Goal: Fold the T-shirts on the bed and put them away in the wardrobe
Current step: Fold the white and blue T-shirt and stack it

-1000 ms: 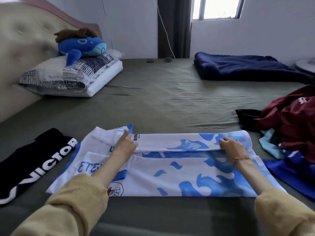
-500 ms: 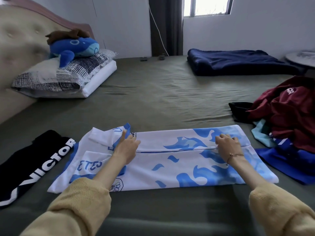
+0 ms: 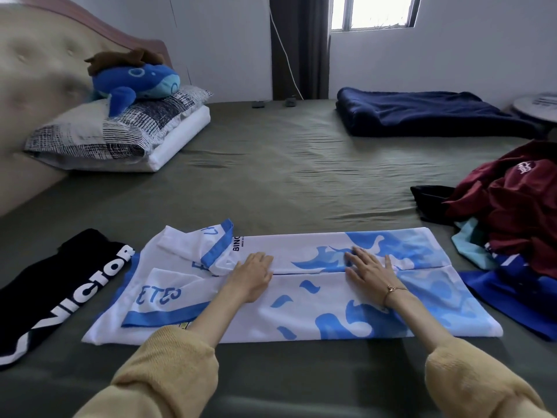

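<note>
A white T-shirt with light blue splashes (image 3: 301, 315) lies flat on the bed in front of me, both long sides folded in so their edges meet along the middle. My left hand (image 3: 251, 274) rests palm down on that seam near the collar end, fingers spread. My right hand (image 3: 369, 271) lies flat on the seam further right, fingers apart, a thin bracelet on its wrist. Neither hand grips the cloth. A folded black T-shirt with white VICTOR lettering (image 3: 63, 285) lies to the left. A heap of unfolded shirts (image 3: 518, 206), dark red on top, sits at the right.
The olive green bed sheet (image 3: 271, 182) stretches ahead. Stacked pillows (image 3: 120, 134) with a blue plush whale (image 3: 135, 82) lie at the padded headboard on the left. A folded navy blanket (image 3: 422, 116) is at the far right. A blue garment (image 3: 518, 297) lies under the heap.
Both hands let go of the far edge after laying it down and moved inward along the seam, now lying flat on the shirt. The far fold lies flatter.
</note>
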`<state>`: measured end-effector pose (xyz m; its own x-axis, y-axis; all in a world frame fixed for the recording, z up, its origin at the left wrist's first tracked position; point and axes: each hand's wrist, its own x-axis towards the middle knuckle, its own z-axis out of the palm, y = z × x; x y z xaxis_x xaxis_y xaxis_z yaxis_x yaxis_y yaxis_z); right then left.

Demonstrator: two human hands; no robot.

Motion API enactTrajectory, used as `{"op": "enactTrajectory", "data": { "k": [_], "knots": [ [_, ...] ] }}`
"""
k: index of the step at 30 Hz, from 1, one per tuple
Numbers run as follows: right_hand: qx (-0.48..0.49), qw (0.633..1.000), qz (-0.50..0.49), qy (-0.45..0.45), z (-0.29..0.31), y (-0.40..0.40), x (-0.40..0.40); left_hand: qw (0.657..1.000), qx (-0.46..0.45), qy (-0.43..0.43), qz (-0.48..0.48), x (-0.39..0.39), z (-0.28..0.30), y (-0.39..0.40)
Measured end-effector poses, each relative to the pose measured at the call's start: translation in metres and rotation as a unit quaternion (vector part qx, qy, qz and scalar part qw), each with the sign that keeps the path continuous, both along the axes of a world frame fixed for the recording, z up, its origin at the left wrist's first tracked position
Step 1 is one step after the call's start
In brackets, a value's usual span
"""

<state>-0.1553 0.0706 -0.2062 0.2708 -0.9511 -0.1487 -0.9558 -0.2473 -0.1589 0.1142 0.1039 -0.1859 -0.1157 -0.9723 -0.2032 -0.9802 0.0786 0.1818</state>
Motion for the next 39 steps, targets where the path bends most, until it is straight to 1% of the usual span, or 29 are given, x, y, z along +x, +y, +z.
{"op": "enactTrajectory", "data": {
  "k": [2, 4, 7, 10, 14, 16, 17, 18, 20, 22, 25, 26, 27, 29, 30, 31, 33, 34, 36, 37, 38, 39],
  "knots": [
    [-0.018, 0.999, 0.024, -0.018, 0.001, -0.001, 0.018, 0.997, -0.070, 0.038, 0.013, 0.010, 0.004, 0.002],
    [-0.032, 0.997, 0.053, -0.040, 0.003, -0.004, 0.042, 0.991, -0.115, 0.063, 0.031, 0.024, 0.005, 0.004],
    [-0.039, 0.991, 0.104, -0.073, 0.005, -0.012, 0.089, 0.982, -0.160, 0.075, 0.072, 0.055, 0.005, 0.003],
    [-0.024, 0.986, 0.134, -0.096, 0.007, -0.020, 0.135, 0.973, -0.175, 0.098, 0.118, 0.080, 0.004, 0.002],
    [-0.001, 0.987, 0.113, -0.115, 0.008, -0.033, 0.202, 0.947, -0.205, 0.165, 0.186, 0.115, -0.001, 0.000],
    [0.020, 0.990, 0.058, -0.131, 0.010, -0.041, 0.227, 0.929, -0.196, 0.209, 0.234, 0.129, -0.007, -0.002],
    [0.030, 0.988, 0.016, -0.148, 0.012, -0.046, 0.240, 0.914, -0.177, 0.250, 0.265, 0.137, -0.010, -0.003],
    [0.044, 0.984, -0.030, -0.170, 0.014, -0.052, 0.250, 0.892, -0.150, 0.304, 0.299, 0.143, -0.011, -0.004],
    [0.089, 0.964, -0.109, -0.227, 0.018, -0.064, 0.276, 0.842, -0.109, 0.394, 0.352, 0.159, -0.012, -0.006],
    [0.125, 0.944, -0.146, -0.269, 0.020, -0.070, 0.296, 0.793, -0.093, 0.460, 0.388, 0.173, -0.009, -0.005],
    [0.114, 0.945, -0.147, -0.270, 0.019, -0.068, 0.316, 0.704, -0.046, 0.556, 0.440, 0.186, 0.000, -0.001],
    [0.112, 0.942, -0.131, -0.288, 0.020, -0.064, 0.323, 0.674, -0.029, 0.583, 0.452, 0.192, 0.002, 0.001],
    [0.115, 0.933, -0.103, -0.325, 0.022, -0.060, 0.327, 0.652, -0.018, 0.604, 0.458, 0.196, 0.004, 0.002],
    [0.140, 0.905, -0.032, -0.400, 0.029, -0.047, 0.331, 0.627, -0.013, 0.623, 0.468, 0.205, 0.005, 0.002],
    [0.160, 0.895, 0.005, -0.415, 0.034, -0.039, 0.331, 0.618, -0.010, 0.627, 0.474, 0.209, 0.007, 0.002],
    [0.179, 0.891, 0.049, -0.413, 0.037, -0.031, 0.331, 0.610, -0.004, 0.632, 0.478, 0.211, 0.009, 0.002],
    [0.193, 0.897, 0.138, -0.373, 0.039, -0.020, 0.331, 0.605, 0.014, 0.632, 0.484, 0.215, 0.011, 0.002],
    [0.189, 0.899, 0.175, -0.353, 0.040, -0.015, 0.331, 0.610, 0.026, 0.627, 0.484, 0.216, 0.013, 0.004],
    [0.181, 0.897, 0.236, -0.328, 0.043, -0.004, 0.330, 0.636, 0.040, 0.607, 0.475, 0.216, 0.013, 0.004],
    [0.163, 0.901, 0.265, -0.303, 0.043, -0.001, 0.330, 0.651, 0.039, 0.590, 0.475, 0.215, 0.012, 0.005],
    [0.121, 0.912, 0.288, -0.266, 0.042, 0.002, 0.329, 0.660, 0.037, 0.572, 0.486, 0.215, 0.012, 0.007],
    [0.067, 0.926, 0.303, -0.217, 0.041, 0.005, 0.328, 0.661, 0.033, 0.558, 0.500, 0.214, 0.012, 0.010]
  ]
}}
